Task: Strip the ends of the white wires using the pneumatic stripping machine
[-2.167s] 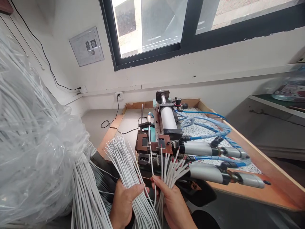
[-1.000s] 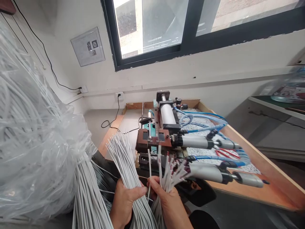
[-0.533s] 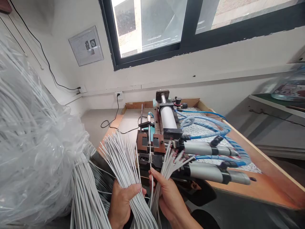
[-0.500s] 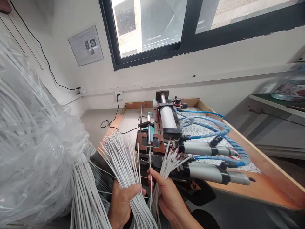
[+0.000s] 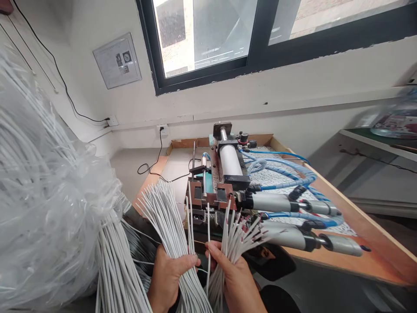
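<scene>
My left hand is closed round a thick bundle of white cables whose plain ends fan up and to the left. My right hand grips a smaller bundle of white cables with stripped ends showing red and dark inner wires. One single cable stands upright between thumb and fingers of my right hand, its tip just below the front of the small pneumatic machine.
The machine sits on a wooden tray bench with blue air hoses and silver cylinders to its right. A large clear plastic bag of white cables fills the left. A window and wall sockets lie behind.
The single cable held up by my right hand has come back out of the machine's front and sits lower. Both bundles stay gripped; the view has shifted slightly.
</scene>
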Action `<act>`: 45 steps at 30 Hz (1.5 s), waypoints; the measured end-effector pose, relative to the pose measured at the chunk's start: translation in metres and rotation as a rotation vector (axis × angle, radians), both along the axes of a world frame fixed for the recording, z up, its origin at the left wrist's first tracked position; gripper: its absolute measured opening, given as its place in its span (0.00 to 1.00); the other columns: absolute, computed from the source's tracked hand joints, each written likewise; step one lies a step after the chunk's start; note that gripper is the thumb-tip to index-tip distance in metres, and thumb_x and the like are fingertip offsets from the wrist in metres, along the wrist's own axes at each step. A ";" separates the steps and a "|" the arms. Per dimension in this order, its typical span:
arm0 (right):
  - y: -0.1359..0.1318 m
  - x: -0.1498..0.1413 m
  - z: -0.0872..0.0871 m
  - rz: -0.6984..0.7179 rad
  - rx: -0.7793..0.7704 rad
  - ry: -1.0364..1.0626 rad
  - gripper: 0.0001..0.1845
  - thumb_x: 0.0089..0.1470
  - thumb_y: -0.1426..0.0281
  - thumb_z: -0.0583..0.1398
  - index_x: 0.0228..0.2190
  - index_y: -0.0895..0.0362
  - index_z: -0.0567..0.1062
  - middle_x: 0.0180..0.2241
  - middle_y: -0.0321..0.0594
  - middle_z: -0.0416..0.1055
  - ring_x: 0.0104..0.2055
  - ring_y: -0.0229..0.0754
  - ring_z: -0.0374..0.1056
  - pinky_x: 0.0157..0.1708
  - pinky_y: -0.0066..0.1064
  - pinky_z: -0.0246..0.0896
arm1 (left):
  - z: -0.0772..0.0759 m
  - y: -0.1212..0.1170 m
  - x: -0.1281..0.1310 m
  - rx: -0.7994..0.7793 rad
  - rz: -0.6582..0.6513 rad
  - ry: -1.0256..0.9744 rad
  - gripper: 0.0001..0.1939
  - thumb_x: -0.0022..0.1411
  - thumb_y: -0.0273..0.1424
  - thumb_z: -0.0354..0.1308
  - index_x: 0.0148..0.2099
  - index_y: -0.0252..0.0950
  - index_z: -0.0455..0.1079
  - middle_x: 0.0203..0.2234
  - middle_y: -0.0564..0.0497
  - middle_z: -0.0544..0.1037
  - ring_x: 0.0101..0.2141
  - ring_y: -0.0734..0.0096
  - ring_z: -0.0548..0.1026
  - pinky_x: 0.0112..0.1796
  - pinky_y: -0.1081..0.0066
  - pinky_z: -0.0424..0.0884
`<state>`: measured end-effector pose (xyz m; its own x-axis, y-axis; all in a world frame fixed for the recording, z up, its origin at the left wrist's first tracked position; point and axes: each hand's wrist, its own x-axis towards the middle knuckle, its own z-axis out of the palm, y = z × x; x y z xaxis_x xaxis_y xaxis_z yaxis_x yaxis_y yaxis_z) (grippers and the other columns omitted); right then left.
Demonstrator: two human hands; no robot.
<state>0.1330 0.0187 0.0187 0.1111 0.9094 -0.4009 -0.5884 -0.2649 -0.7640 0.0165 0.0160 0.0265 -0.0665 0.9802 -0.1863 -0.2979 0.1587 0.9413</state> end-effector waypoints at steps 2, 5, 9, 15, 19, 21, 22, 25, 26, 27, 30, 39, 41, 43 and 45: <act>0.003 0.001 -0.003 0.011 -0.017 0.039 0.11 0.31 0.66 0.67 0.20 0.60 0.74 0.15 0.33 0.65 0.20 0.36 0.58 0.24 0.29 0.53 | 0.002 0.000 -0.001 -0.024 0.010 -0.005 0.08 0.41 0.19 0.59 0.28 0.31 0.70 0.16 0.54 0.74 0.20 0.71 0.71 0.23 0.71 0.67; 0.005 0.002 -0.007 0.041 0.021 0.035 0.11 0.33 0.65 0.66 0.19 0.60 0.73 0.16 0.33 0.64 0.21 0.36 0.57 0.24 0.29 0.53 | 0.007 0.000 0.000 -0.036 0.005 -0.015 0.08 0.40 0.19 0.60 0.29 0.31 0.70 0.16 0.54 0.74 0.20 0.70 0.72 0.23 0.71 0.66; 0.003 0.003 -0.009 0.052 0.048 -0.042 0.12 0.36 0.63 0.65 0.20 0.60 0.72 0.17 0.32 0.64 0.23 0.37 0.57 0.27 0.30 0.51 | 0.008 0.000 0.002 -0.021 0.022 -0.008 0.07 0.40 0.19 0.60 0.26 0.30 0.69 0.16 0.54 0.74 0.19 0.72 0.71 0.23 0.71 0.67; 0.000 0.005 -0.009 0.025 0.048 -0.130 0.13 0.36 0.62 0.64 0.22 0.59 0.73 0.18 0.33 0.65 0.26 0.39 0.59 0.31 0.32 0.52 | 0.001 0.000 0.000 -0.018 0.017 -0.026 0.08 0.40 0.20 0.61 0.28 0.30 0.69 0.17 0.54 0.74 0.19 0.71 0.71 0.23 0.70 0.67; -0.001 0.006 -0.011 -0.037 0.054 -0.151 0.12 0.35 0.63 0.65 0.22 0.59 0.73 0.18 0.33 0.66 0.26 0.40 0.60 0.32 0.31 0.53 | 0.001 0.001 -0.001 -0.017 0.029 -0.032 0.07 0.40 0.20 0.61 0.26 0.30 0.68 0.16 0.54 0.73 0.19 0.71 0.71 0.22 0.70 0.67; 0.000 0.006 -0.013 -0.049 0.049 -0.132 0.12 0.35 0.64 0.65 0.22 0.59 0.74 0.18 0.33 0.67 0.26 0.40 0.61 0.32 0.31 0.53 | 0.004 0.001 0.001 -0.024 0.033 -0.036 0.08 0.39 0.20 0.61 0.27 0.30 0.69 0.16 0.54 0.73 0.19 0.71 0.71 0.22 0.70 0.67; 0.002 0.005 -0.015 -0.048 0.042 -0.108 0.11 0.35 0.65 0.65 0.22 0.59 0.74 0.19 0.33 0.67 0.26 0.40 0.61 0.32 0.31 0.54 | 0.006 0.001 0.002 -0.030 0.036 -0.043 0.09 0.39 0.19 0.61 0.28 0.30 0.69 0.16 0.54 0.73 0.19 0.71 0.71 0.22 0.70 0.67; 0.009 0.004 -0.017 -0.033 0.030 -0.013 0.10 0.35 0.66 0.65 0.21 0.59 0.74 0.18 0.33 0.67 0.25 0.38 0.60 0.30 0.30 0.54 | 0.012 0.000 0.004 -0.039 0.036 -0.069 0.11 0.38 0.19 0.61 0.29 0.31 0.69 0.17 0.54 0.74 0.19 0.71 0.71 0.23 0.71 0.68; 0.011 0.003 -0.016 -0.030 0.027 0.015 0.09 0.35 0.67 0.65 0.20 0.60 0.74 0.18 0.33 0.66 0.23 0.37 0.59 0.28 0.29 0.54 | 0.013 -0.001 0.004 -0.036 0.028 -0.073 0.10 0.38 0.19 0.61 0.28 0.31 0.69 0.17 0.54 0.74 0.19 0.72 0.71 0.23 0.71 0.68; 0.013 0.003 -0.014 -0.029 0.020 0.039 0.09 0.35 0.67 0.65 0.19 0.60 0.74 0.17 0.33 0.66 0.23 0.37 0.59 0.27 0.29 0.54 | 0.014 -0.001 0.004 -0.031 0.021 -0.072 0.09 0.38 0.19 0.61 0.27 0.31 0.69 0.17 0.54 0.74 0.19 0.72 0.71 0.23 0.71 0.67; 0.016 0.002 -0.008 -0.047 -0.025 0.106 0.10 0.32 0.69 0.67 0.19 0.61 0.74 0.18 0.34 0.67 0.23 0.36 0.60 0.25 0.28 0.54 | 0.013 -0.001 0.004 -0.030 0.017 -0.059 0.08 0.38 0.19 0.61 0.26 0.31 0.69 0.16 0.55 0.74 0.19 0.72 0.71 0.22 0.72 0.67; 0.007 -0.004 0.000 0.210 0.042 0.179 0.10 0.36 0.65 0.65 0.22 0.58 0.74 0.18 0.32 0.66 0.20 0.34 0.58 0.22 0.26 0.54 | 0.004 0.001 0.004 0.013 -0.105 -0.032 0.16 0.39 0.16 0.59 0.35 0.31 0.72 0.24 0.50 0.78 0.27 0.68 0.73 0.31 0.69 0.68; 0.002 -0.004 0.000 0.126 0.049 0.082 0.10 0.35 0.65 0.65 0.21 0.58 0.73 0.18 0.33 0.67 0.22 0.36 0.60 0.25 0.27 0.54 | 0.001 0.001 0.003 0.033 -0.142 -0.046 0.17 0.39 0.16 0.59 0.36 0.30 0.72 0.27 0.48 0.78 0.30 0.65 0.73 0.34 0.67 0.67; -0.003 -0.002 -0.002 0.063 0.051 -0.027 0.10 0.35 0.64 0.65 0.20 0.58 0.73 0.16 0.32 0.66 0.22 0.37 0.59 0.25 0.28 0.53 | -0.002 0.000 0.001 0.045 -0.118 -0.039 0.12 0.40 0.16 0.59 0.32 0.30 0.72 0.24 0.49 0.78 0.27 0.67 0.72 0.32 0.68 0.67; -0.008 0.001 -0.005 0.048 0.042 -0.112 0.11 0.34 0.63 0.65 0.18 0.58 0.73 0.14 0.32 0.63 0.20 0.37 0.57 0.24 0.29 0.52 | -0.006 -0.001 -0.002 0.025 -0.067 -0.017 0.07 0.40 0.18 0.60 0.26 0.30 0.71 0.19 0.52 0.76 0.23 0.70 0.71 0.28 0.70 0.67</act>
